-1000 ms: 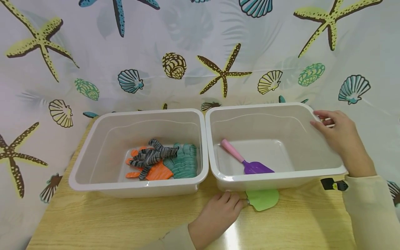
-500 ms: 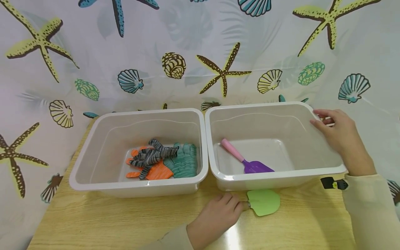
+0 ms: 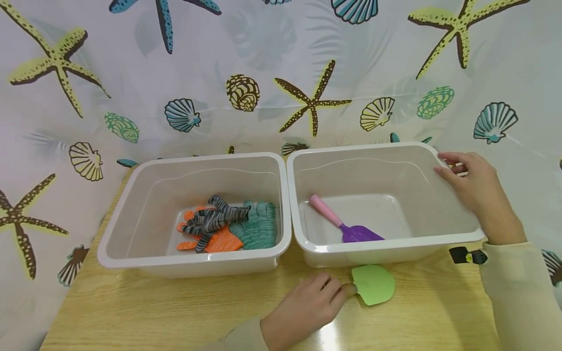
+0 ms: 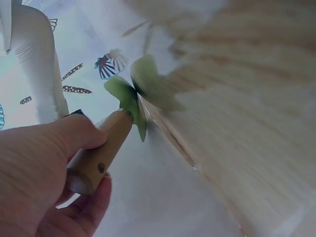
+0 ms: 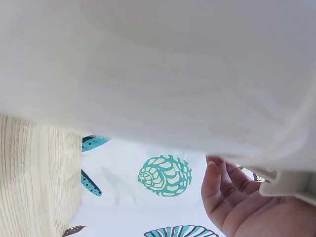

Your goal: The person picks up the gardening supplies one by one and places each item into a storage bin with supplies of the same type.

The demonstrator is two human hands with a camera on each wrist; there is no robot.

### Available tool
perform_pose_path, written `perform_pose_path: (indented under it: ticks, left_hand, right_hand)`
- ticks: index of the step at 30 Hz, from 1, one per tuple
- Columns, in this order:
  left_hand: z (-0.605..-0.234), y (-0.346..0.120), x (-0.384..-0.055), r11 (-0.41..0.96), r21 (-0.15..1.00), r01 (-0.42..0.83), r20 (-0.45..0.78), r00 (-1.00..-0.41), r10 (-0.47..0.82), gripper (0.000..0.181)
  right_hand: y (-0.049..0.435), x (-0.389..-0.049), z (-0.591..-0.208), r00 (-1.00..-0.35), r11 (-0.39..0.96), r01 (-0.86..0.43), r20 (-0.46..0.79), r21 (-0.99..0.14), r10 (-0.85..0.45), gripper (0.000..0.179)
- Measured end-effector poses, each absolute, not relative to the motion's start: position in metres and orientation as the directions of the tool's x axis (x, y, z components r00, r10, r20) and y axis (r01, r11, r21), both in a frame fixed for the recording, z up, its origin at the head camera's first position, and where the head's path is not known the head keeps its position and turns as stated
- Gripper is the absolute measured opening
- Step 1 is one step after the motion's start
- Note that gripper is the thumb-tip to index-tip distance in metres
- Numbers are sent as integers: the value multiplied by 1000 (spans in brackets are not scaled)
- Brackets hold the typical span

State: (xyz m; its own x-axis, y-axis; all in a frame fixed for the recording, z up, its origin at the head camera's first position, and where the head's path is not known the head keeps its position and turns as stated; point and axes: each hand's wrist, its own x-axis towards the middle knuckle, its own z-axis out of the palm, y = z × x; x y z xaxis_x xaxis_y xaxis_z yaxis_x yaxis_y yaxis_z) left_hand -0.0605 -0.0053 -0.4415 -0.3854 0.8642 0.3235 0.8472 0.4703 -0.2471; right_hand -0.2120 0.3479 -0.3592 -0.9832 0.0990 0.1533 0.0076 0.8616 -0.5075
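Observation:
My left hand (image 3: 307, 304) grips the wooden handle (image 4: 109, 148) of a green-bladed spatula, thumb along the handle and fingers curled beneath it. The wide green blade (image 3: 373, 285) points right, just in front of the right-hand tub, low over the table. At the far right, my right hand (image 3: 471, 190) holds the rim of that light grey plastic tub (image 3: 476, 236); its curled fingers show beneath the edge in the right wrist view. Inside this tub lies a purple trowel (image 3: 361, 234) with a pink handle.
A second grey tub (image 3: 167, 262) stands against the first on its left. It contains grey striped (image 3: 217, 217), orange (image 3: 226, 241) and teal knit gloves (image 3: 256, 229). Both stand on a wood-grain table (image 3: 153, 307), before a curtain (image 3: 145, 87) printed with shells and starfish.
The green blade has slid slightly right and toward me, coming out from the tub's front edge. My right hand stays on the rim, and the tubs' contents have not moved.

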Motion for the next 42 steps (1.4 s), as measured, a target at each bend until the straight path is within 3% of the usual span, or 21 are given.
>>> perform_pose_path:
  ticks: [22,26,33,42]
  left_hand:
    - [-417,-8,-56,358,-328,874,432,-198,880,26]
    - [-412,-10,-56,334,-237,912,438,-207,875,27]
    - [-414,-12,-61,287,61,956,492,-279,825,28]
    - [-405,-15,-67,262,142,954,580,-295,759,15]
  right_hand:
    - [350,-211,-361,-985,858,14,140,-514,100,56]
    - [350,-212,-361,-984,860,-12,161,-510,82,53]
    - [350,-213,-361,-985,857,-9,151,-516,80,54]
    - [350,-212,-360,-985,859,-5,152,-512,84,55]
